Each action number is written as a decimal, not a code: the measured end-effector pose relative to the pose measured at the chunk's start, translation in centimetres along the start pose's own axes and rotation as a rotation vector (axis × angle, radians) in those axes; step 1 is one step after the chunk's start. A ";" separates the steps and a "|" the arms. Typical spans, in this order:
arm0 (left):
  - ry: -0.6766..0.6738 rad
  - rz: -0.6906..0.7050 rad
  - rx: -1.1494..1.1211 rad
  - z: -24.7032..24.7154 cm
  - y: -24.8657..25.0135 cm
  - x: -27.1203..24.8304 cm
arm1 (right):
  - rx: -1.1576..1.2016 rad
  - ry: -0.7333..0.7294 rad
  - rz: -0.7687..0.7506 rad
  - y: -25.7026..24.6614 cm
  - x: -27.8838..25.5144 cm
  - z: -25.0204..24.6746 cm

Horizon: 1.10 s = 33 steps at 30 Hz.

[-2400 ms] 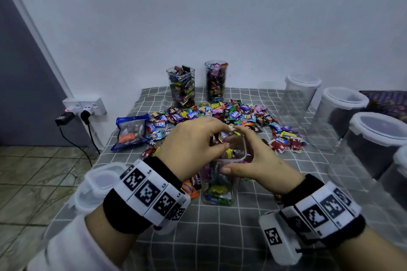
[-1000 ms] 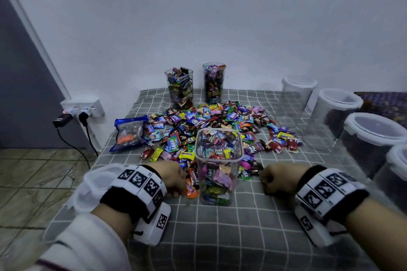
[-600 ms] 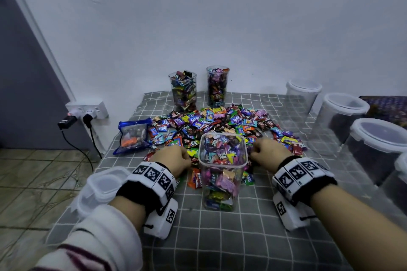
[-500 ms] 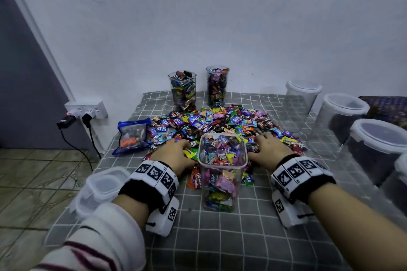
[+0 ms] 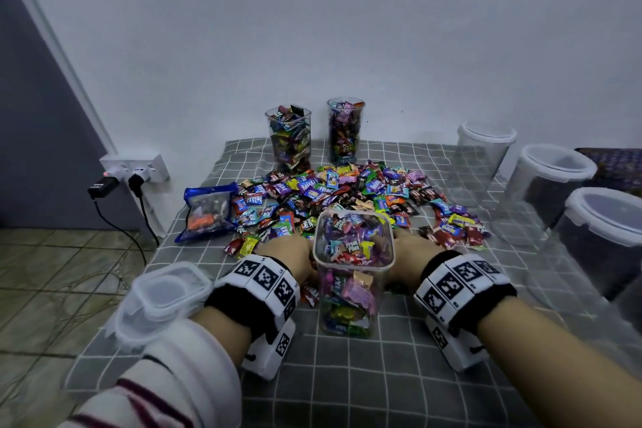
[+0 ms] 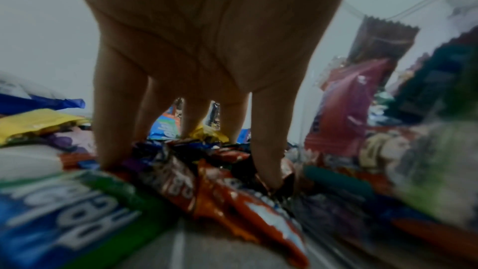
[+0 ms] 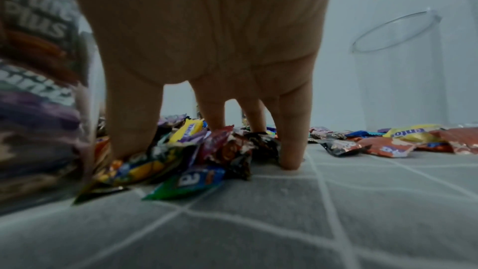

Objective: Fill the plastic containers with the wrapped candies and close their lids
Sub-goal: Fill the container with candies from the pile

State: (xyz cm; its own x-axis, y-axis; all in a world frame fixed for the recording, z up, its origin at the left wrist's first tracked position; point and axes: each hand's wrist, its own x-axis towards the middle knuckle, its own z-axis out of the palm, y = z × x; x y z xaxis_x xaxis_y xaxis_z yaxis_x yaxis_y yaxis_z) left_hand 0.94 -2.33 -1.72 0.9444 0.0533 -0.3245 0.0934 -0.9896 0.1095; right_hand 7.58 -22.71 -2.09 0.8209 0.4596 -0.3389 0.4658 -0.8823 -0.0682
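Head view: clear square plastic container (image 5: 352,274), lid off, stands at centre of the worktop (image 5: 347,375) covered in grey checked cloth; filled to the rim with wrapped candies. Loose pile of multicoloured wrapped candies (image 5: 347,195) lies just behind it, toward 12 o'clock.

Left hand (image 5: 286,252) sits at 9 o'clock of the container, right hand (image 5: 413,248) at 3 o'clock; the two are apart, the container between them. Left wrist view: fingers (image 6: 113,126) point down, spread, tips pressed into the wrappers; thumb tip on an orange wrapper. Right wrist view: fingers (image 7: 292,142) likewise straight and spread, tips down among wrappers, the outermost touching bare cloth. Neither hand closes round anything.

Clear snap lid (image 5: 163,299) lies at 8 o'clock near the worktop edge. Two clear tumblers full of candies (image 5: 290,139) stand at 12 o'clock by the wall. Blue-edged candy bag (image 5: 206,215) at 10 o'clock. Row of lidded round clear tubs (image 5: 552,181) at 2 to 3 o'clock.
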 end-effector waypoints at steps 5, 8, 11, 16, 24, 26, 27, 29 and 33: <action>0.051 0.009 0.026 -0.3 0.4 0.3 | 0.030 0.083 -0.062 -0.3 -0.3 -0.1; 0.090 -0.020 0.013 -0.5 0.7 0.3 | 0.016 0.099 -0.061 -0.4 -0.4 -0.3; 0.134 -0.036 0.006 -0.8 1.0 -0.2 | 0.021 0.114 -0.068 -0.5 -0.4 -0.5; 0.211 -0.080 -0.062 -1.6 1.6 -1.5 | 0.044 0.138 -0.066 -0.8 -0.9 -0.7; 0.333 -0.097 -0.089 -2.1 1.5 -2.3 | 0.131 0.274 -0.059 -0.8 -1.8 -1.5; 0.348 -0.103 -0.128 -2.1 1.4 -2.4 | 0.157 0.319 -0.053 -0.9 -2.1 -1.7; 0.360 -0.100 -0.155 -2.1 1.4 -2.5 | 0.183 0.350 -0.051 -0.8 -2.2 -1.7; 0.383 -0.097 -0.226 -2.1 1.3 -2.6 | 0.238 0.427 -0.051 -0.5 -2.5 -1.8; 0.456 -0.111 -0.369 -2.3 0.8 -2.9 | 0.363 0.562 -0.058 0.2 -3.4 -2.3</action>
State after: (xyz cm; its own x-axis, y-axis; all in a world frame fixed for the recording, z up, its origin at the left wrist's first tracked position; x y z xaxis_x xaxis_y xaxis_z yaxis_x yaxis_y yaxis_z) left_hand -1.04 -2.94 1.44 0.9551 0.2869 0.0744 0.2261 -0.8673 0.4435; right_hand 5.61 -24.18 1.17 0.8909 0.4039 0.2078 0.4542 -0.7875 -0.4165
